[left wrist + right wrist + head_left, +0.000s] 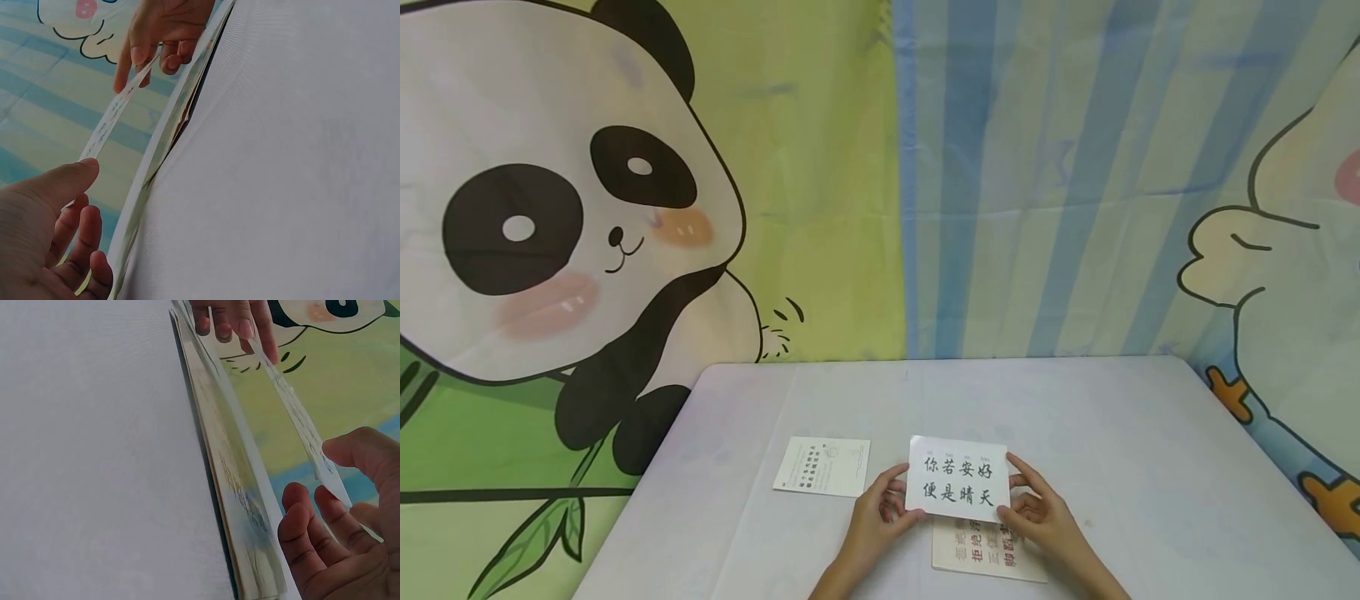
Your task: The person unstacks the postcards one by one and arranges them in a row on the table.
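Pinching the white card by its left edge, L hand is sharing it w/ R hand, whose thumb & fingers are gripping the right edge. White card is hovering above the stack, nr its far side. Printed card is lying on the tbl, left of & beyond the stack.

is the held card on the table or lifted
Lifted; both wrist views show the card pinched by left hand and right hand, apart from the table.
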`<action>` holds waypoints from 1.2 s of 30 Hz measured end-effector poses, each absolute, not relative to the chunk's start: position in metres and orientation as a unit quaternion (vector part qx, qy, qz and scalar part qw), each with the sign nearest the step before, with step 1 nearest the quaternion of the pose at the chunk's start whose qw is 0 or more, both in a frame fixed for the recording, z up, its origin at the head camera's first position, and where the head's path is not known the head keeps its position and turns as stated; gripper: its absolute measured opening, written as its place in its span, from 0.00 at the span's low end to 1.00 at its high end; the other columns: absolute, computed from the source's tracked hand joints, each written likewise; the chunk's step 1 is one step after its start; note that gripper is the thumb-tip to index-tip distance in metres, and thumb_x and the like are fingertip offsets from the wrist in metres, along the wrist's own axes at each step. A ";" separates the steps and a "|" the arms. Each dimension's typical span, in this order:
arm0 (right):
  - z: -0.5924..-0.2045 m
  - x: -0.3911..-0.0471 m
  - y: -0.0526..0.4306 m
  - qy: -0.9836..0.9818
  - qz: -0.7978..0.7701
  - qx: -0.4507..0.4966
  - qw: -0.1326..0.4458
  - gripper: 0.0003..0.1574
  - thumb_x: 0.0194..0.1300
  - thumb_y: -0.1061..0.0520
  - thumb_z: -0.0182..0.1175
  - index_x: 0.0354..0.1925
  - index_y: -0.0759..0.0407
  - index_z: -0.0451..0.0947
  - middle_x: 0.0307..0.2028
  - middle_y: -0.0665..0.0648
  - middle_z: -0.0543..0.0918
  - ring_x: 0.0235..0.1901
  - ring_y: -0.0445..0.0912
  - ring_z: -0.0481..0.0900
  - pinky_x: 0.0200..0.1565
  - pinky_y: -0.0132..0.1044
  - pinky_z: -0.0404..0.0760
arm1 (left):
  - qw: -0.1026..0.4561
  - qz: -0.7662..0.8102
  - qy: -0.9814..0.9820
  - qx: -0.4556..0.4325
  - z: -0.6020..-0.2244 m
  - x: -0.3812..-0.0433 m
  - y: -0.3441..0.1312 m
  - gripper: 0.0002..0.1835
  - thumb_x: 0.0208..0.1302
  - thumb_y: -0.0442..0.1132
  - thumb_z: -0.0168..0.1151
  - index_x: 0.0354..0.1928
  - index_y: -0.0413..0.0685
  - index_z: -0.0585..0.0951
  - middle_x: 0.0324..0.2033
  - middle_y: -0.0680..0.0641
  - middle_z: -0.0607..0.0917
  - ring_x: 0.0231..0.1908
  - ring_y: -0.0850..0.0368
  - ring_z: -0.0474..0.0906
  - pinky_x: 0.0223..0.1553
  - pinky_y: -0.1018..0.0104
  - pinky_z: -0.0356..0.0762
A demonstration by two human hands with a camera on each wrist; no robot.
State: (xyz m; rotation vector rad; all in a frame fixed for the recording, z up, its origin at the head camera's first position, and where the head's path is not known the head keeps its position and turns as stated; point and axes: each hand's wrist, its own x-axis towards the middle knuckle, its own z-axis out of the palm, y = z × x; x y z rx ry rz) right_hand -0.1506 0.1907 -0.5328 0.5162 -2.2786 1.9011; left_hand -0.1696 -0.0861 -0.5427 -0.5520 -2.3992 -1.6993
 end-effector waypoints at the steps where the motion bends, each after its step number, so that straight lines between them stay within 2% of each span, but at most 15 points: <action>1: -0.532 -0.150 0.189 -0.757 0.629 0.168 0.061 0.50 0.57 0.71 0.65 0.72 0.70 0.51 0.46 0.70 0.69 0.28 0.39 0.79 0.25 0.32 0.80 | 0.076 -0.566 -0.801 -0.178 -0.539 -0.168 -0.085 0.35 0.49 0.36 0.76 0.62 0.41 0.73 0.37 0.46 0.81 0.27 0.61 0.77 0.27 0.72 0.74; 6: -0.532 -0.151 0.183 -0.761 0.621 0.179 0.059 0.57 0.54 0.71 0.68 0.74 0.69 0.46 0.45 0.71 0.70 0.26 0.39 0.78 0.25 0.32 0.80 | 0.069 -0.564 -0.806 -0.167 -0.536 -0.168 -0.087 0.36 0.49 0.37 0.76 0.62 0.42 0.73 0.37 0.47 0.81 0.27 0.63 0.77 0.29 0.72 0.75; 8: -0.532 -0.152 0.180 -0.759 0.619 0.192 0.059 0.60 0.53 0.72 0.68 0.74 0.70 0.44 0.44 0.71 0.70 0.26 0.38 0.77 0.24 0.31 0.80 | 0.062 -0.559 -0.811 -0.164 -0.538 -0.170 -0.089 0.36 0.49 0.40 0.76 0.62 0.44 0.73 0.38 0.49 0.81 0.29 0.68 0.76 0.30 0.73 0.75; 11: -0.531 -0.153 0.177 -0.758 0.618 0.200 0.056 0.62 0.52 0.73 0.69 0.74 0.70 0.42 0.43 0.70 0.71 0.25 0.37 0.76 0.24 0.30 0.79 | 0.063 -0.548 -0.819 -0.159 -0.537 -0.171 -0.091 0.36 0.50 0.40 0.76 0.62 0.44 0.73 0.38 0.50 0.81 0.29 0.68 0.76 0.31 0.72 0.76; 17: -0.527 -0.154 0.168 -0.773 0.607 0.182 0.047 0.59 0.54 0.71 0.68 0.73 0.74 0.42 0.43 0.70 0.71 0.25 0.37 0.76 0.23 0.29 0.78 | 0.083 -0.540 -0.823 -0.156 -0.535 -0.174 -0.095 0.33 0.50 0.40 0.75 0.60 0.42 0.75 0.37 0.50 0.81 0.29 0.69 0.75 0.31 0.72 0.76; 23: -0.523 -0.156 0.157 -0.773 0.618 0.144 0.021 0.58 0.56 0.70 0.67 0.73 0.73 0.42 0.46 0.70 0.71 0.25 0.37 0.77 0.25 0.28 0.78 | 0.076 -0.540 -0.827 -0.140 -0.537 -0.178 -0.100 0.32 0.52 0.40 0.75 0.59 0.40 0.75 0.38 0.50 0.81 0.29 0.70 0.74 0.34 0.72 0.76; 31: -0.524 -0.158 0.146 -0.775 0.619 0.123 0.036 0.54 0.55 0.72 0.67 0.72 0.71 0.48 0.45 0.69 0.73 0.23 0.38 0.76 0.22 0.28 0.75 | 0.079 -0.542 -0.827 -0.131 -0.537 -0.179 -0.105 0.32 0.52 0.37 0.74 0.59 0.35 0.74 0.37 0.44 0.81 0.27 0.69 0.74 0.30 0.74 0.76; 36: -0.524 -0.161 0.140 -0.781 0.618 0.085 0.021 0.52 0.54 0.75 0.64 0.72 0.69 0.50 0.44 0.67 0.74 0.24 0.38 0.75 0.25 0.26 0.76 | 0.066 -0.547 -0.829 -0.094 -0.537 -0.180 -0.107 0.32 0.50 0.37 0.75 0.58 0.37 0.75 0.36 0.44 0.83 0.25 0.69 0.74 0.27 0.75 0.75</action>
